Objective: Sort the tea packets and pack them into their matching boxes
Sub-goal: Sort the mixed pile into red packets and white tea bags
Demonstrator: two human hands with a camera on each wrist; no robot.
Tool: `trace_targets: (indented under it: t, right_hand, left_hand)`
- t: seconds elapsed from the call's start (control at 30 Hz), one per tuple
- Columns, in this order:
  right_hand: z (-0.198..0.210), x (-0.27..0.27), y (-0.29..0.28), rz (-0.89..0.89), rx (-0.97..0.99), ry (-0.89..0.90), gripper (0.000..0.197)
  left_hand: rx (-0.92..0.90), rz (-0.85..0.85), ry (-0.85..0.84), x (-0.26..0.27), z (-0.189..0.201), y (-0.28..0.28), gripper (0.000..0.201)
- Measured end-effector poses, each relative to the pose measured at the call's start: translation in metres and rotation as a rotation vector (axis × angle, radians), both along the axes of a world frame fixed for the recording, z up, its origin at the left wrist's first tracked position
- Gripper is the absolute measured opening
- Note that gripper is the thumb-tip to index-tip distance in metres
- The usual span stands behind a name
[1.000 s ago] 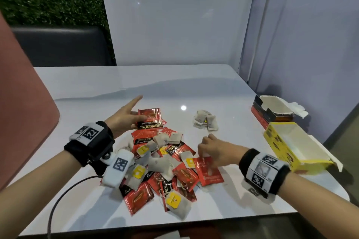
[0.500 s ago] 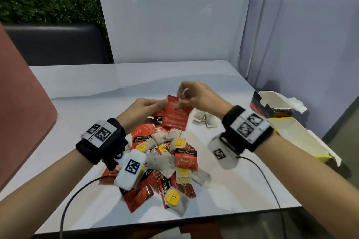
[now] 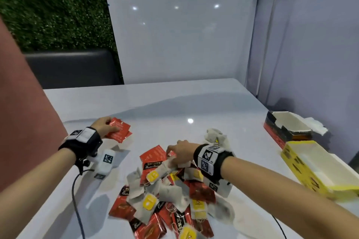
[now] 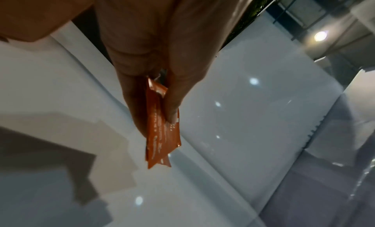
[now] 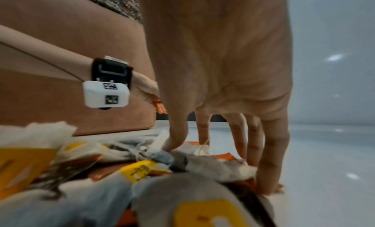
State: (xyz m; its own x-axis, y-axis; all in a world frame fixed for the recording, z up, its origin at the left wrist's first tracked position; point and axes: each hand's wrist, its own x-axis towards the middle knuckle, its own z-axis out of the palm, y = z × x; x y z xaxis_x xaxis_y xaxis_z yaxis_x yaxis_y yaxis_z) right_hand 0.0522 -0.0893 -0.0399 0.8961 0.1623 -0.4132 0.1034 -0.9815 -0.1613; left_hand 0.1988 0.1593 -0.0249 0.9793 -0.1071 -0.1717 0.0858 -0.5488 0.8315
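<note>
The left hand (image 3: 104,127) is pinching a small stack of flat red foil tea packets (image 3: 118,130), thumb on top and fingers beneath as the left wrist view shows (image 4: 162,131), and is holding them low over the white glossy worktop (image 3: 174,103) at about ten o'clock from the mixed heap of red foil packets and white paper tea bags with yellow tags (image 3: 167,190). The stack's long axis is running roughly from eight o'clock to two o'clock.

The right hand (image 3: 180,151) is reaching down onto the far edge of the heap, its fingers (image 5: 270,166) spread and pointing down with the tips pressing on red foil and paper; whether anything is actually pinched I cannot tell, as the fingertips are sinking among the bags.

The red and black open cardboard box (image 3: 287,130) is sitting at about two o'clock from the heap, and the yellow open cardboard box (image 3: 314,169) just beside it at three o'clock. Both are lying well apart from the left hand and clearly nearer the right. A small cluster of white tea bags (image 3: 214,136) is lying just beyond the right wrist. In my judgement the red stack is having to cross the whole heap rightward to reach its box, so a hand-over is looking likely.
</note>
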Motion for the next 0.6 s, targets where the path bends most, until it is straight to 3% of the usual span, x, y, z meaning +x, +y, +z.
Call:
trace_targets:
  t: [0.2,0.43,0.6]
  right_hand:
    - [-0.011,-0.004,0.006,0.087,0.064,-0.166,0.036]
    - [0.011,0.0,-0.03,-0.107,0.384,-0.39,0.011]
    - [0.025,-0.021,-0.048,-0.108,0.444,-0.391,0.015]
  left_hand:
    - [0.209,-0.036,0.086,0.015,-0.035,-0.005,0.038]
    - [0.255,-0.042,0.076,0.011,-0.043,-0.016,0.041]
    - [0.324,0.016,0.024,0.016,-0.05,-0.017,0.045]
